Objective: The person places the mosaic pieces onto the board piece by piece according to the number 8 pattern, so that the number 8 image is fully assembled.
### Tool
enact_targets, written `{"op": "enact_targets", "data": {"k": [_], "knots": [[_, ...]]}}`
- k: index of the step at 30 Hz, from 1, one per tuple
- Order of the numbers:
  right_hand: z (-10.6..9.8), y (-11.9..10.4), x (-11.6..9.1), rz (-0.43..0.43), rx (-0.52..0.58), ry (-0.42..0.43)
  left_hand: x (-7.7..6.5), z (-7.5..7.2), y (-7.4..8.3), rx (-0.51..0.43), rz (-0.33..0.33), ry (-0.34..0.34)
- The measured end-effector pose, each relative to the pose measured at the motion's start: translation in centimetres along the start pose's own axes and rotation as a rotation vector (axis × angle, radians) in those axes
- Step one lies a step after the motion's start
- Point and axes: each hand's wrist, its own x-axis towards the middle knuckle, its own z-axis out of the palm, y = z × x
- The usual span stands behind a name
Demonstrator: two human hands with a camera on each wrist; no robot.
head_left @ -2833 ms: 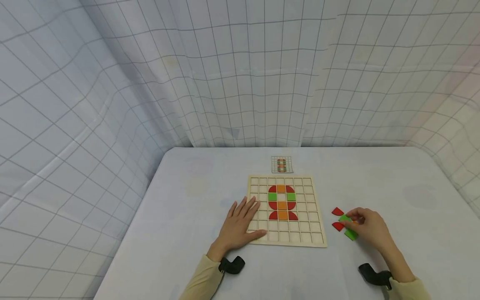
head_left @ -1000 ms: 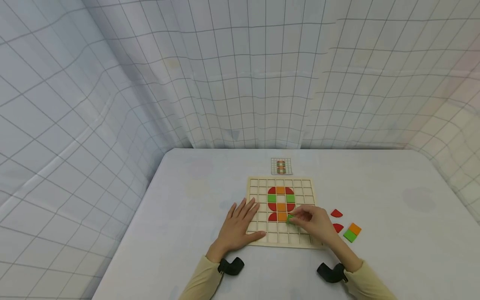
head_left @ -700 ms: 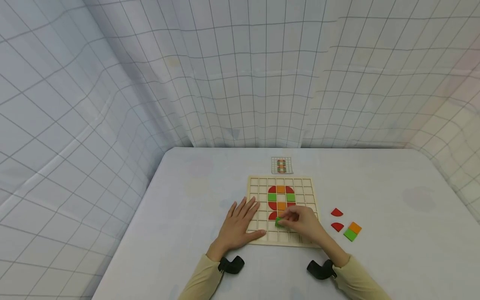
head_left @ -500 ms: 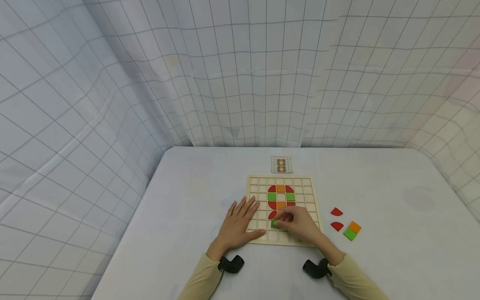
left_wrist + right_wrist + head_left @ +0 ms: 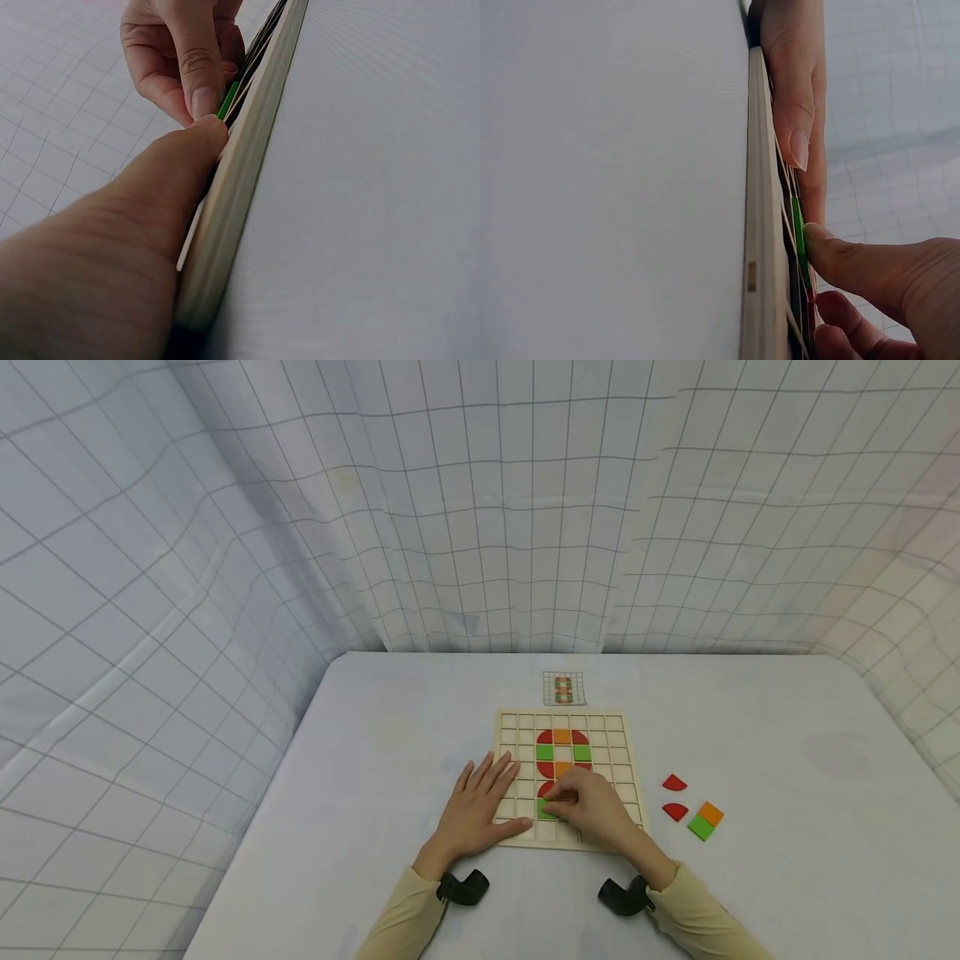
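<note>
One green tile (image 5: 545,810) sits on the board (image 5: 606,777), in the square just nearer the person than a red quarter piece (image 5: 546,788). From my head feed it looks square, so I make out no long axis; its sides follow the grid lines. The right wrist feed gives it to me edge-on, running along the board's rim, and I cannot tell whether it is fully seated. The pattern on the board has its long axis pointing away from the person, toward a small printed card (image 5: 563,688).

The table (image 5: 390,760) is white, and a pale curtain (image 5: 517,527) with dark grid lines hangs behind it and at both sides. Right of the board I count two red pieces (image 5: 675,782), apart from each other, and an orange square (image 5: 710,813) touching a loose green square (image 5: 701,827).

The right hand (image 5: 596,803) has its fingers bunched, thumb and fingertips pinching the green tile. The left hand (image 5: 474,810) lies spread on the board's left side, fingers parted, thumb stretched out sideways near the corner closest to the person.
</note>
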Motion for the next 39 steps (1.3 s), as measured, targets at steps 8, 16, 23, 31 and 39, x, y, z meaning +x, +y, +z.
{"op": "enact_targets", "data": {"k": [8, 16, 23, 31, 39], "knots": [[-0.1, -0.3, -0.2, 0.021, -0.070, -0.011, 0.0, 0.1, 0.0, 0.011, -0.021, -0.027], [-0.4, -0.1, -0.7, -0.028, -0.121, -0.038, 0.1, 0.3, -0.1, 0.024, -0.027, -0.029], [-1.0, 0.2, -1.5, -0.083, -0.118, -0.098, 0.0, 0.2, -0.1, 0.018, -0.029, -0.032], [-2.9, 1.6, -3.3, -0.094, -0.060, -0.050, 0.0, 0.2, 0.1, 0.009, -0.031, -0.033], [-5.8, 3.9, -5.7, -0.085, -0.050, 0.115, 0.0, 0.1, 0.0, 0.010, -0.015, -0.028]]}}
